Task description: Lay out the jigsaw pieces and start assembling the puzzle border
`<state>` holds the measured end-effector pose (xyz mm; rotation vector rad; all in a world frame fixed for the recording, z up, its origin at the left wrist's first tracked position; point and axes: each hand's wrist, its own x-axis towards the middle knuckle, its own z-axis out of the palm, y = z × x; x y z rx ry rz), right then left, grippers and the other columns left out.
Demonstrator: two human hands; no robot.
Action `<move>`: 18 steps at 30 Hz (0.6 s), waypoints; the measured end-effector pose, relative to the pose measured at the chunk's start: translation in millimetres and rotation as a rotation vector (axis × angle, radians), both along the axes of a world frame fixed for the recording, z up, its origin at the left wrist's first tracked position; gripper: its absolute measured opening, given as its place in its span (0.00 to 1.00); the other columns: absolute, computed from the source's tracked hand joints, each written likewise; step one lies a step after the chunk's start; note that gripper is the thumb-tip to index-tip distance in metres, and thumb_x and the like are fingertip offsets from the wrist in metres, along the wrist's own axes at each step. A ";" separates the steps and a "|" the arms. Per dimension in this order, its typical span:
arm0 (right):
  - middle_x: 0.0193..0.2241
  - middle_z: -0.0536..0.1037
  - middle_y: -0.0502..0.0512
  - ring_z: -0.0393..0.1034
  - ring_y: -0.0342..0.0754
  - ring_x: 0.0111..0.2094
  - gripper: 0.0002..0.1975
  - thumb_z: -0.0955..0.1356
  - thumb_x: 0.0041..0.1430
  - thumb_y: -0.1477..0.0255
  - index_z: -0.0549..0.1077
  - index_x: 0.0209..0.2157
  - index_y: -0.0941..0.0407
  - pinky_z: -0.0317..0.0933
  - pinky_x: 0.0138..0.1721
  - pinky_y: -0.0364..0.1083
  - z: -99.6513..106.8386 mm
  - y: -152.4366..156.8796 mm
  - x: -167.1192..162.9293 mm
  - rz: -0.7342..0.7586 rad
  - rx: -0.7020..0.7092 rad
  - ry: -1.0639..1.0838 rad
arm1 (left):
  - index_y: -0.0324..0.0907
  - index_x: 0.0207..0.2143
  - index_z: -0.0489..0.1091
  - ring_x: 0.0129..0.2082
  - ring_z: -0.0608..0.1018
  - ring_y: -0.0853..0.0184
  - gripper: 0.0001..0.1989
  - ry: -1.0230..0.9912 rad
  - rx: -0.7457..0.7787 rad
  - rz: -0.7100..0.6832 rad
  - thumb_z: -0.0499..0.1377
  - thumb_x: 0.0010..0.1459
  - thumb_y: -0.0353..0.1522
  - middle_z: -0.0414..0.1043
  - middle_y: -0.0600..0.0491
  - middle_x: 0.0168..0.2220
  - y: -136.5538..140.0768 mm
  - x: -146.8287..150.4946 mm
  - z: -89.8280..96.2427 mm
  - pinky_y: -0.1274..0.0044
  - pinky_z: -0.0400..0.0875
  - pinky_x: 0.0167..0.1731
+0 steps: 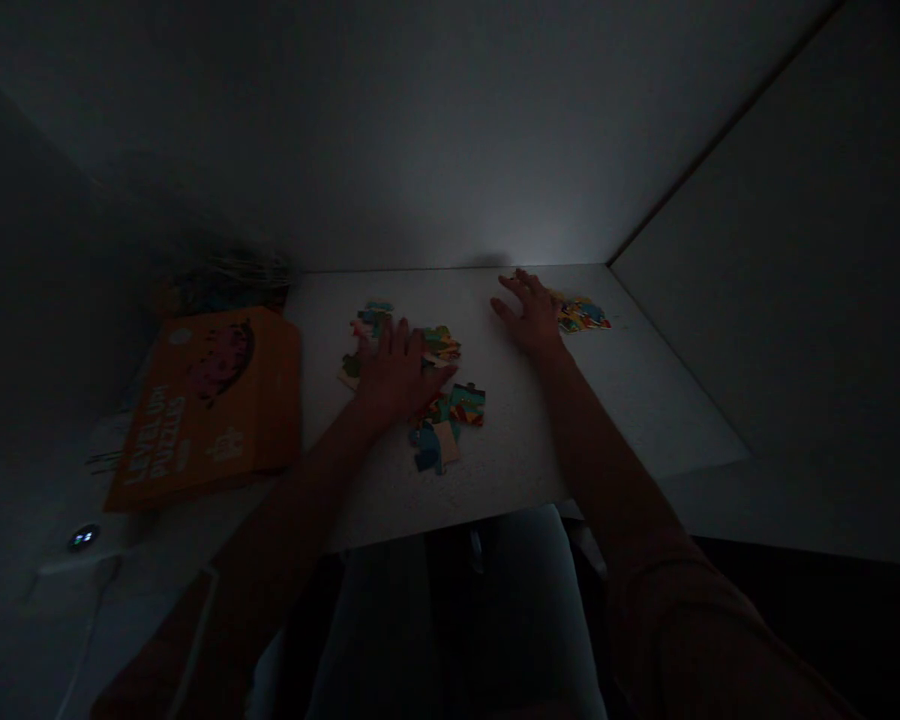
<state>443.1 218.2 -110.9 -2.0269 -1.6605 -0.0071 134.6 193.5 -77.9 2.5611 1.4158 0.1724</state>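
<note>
My left hand (394, 378) lies with its fingers spread over a loose cluster of jigsaw puzzle pieces (468, 403) on the white tabletop (510, 450). Part of that cluster is hidden under the palm. One blue piece (429, 447) sits at the cluster's near end, beside a plain beige one. Farther back, my right hand (529, 315) is open too, its fingertips at the left end of a second group of puzzle pieces (583, 313). Whether those fingertips press on a piece is hard to tell in the dim light.
An orange puzzle box (210, 400) marked "Level Up! Puzzles" stands on the left, with dark dried stems (232, 275) behind it. A wall (450, 140) borders the table's back, and a panel (780, 260) its right. A small lit device (84, 538) is at lower left.
</note>
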 end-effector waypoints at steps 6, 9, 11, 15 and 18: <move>0.82 0.63 0.60 0.59 0.70 0.80 0.40 0.70 0.74 0.40 0.70 0.78 0.42 0.52 0.77 0.74 8.9 -11.8 -36.5 0.467 -0.068 -0.055 | 0.36 0.83 0.57 0.87 0.53 0.48 0.42 0.035 0.022 -0.156 0.44 0.81 0.54 0.53 0.38 0.85 5.9 -1.6 3.3 0.50 0.43 0.85; 0.82 0.65 0.61 0.60 0.70 0.79 0.38 0.71 0.75 0.43 0.72 0.77 0.43 0.53 0.75 0.73 5.6 -11.3 -39.1 0.481 -0.120 -0.111 | 0.32 0.84 0.53 0.87 0.53 0.46 0.44 0.060 0.040 0.030 0.43 0.81 0.54 0.50 0.36 0.86 18.3 -13.0 0.4 0.50 0.43 0.85; 0.80 0.67 0.63 0.62 0.71 0.77 0.34 0.69 0.77 0.47 0.73 0.76 0.45 0.54 0.74 0.72 4.1 -9.2 -34.2 0.402 -0.130 -0.141 | 0.31 0.84 0.51 0.87 0.52 0.44 0.45 0.062 0.044 0.165 0.43 0.80 0.55 0.49 0.35 0.86 26.1 -20.3 -1.2 0.49 0.45 0.84; 0.74 0.73 0.68 0.66 0.71 0.73 0.29 0.65 0.81 0.52 0.76 0.73 0.48 0.58 0.69 0.70 7.6 -7.5 -24.8 0.262 -0.092 -0.168 | 0.29 0.82 0.54 0.86 0.53 0.38 0.46 0.025 0.057 0.404 0.44 0.79 0.56 0.49 0.30 0.85 33.7 -27.0 -1.0 0.42 0.46 0.82; 0.72 0.76 0.67 0.69 0.70 0.71 0.27 0.65 0.81 0.52 0.79 0.71 0.48 0.59 0.67 0.68 13.3 -10.3 -26.4 0.320 -0.059 -0.131 | 0.25 0.81 0.54 0.85 0.53 0.36 0.47 0.031 0.070 0.445 0.43 0.79 0.56 0.50 0.27 0.85 32.9 -25.1 0.4 0.40 0.45 0.82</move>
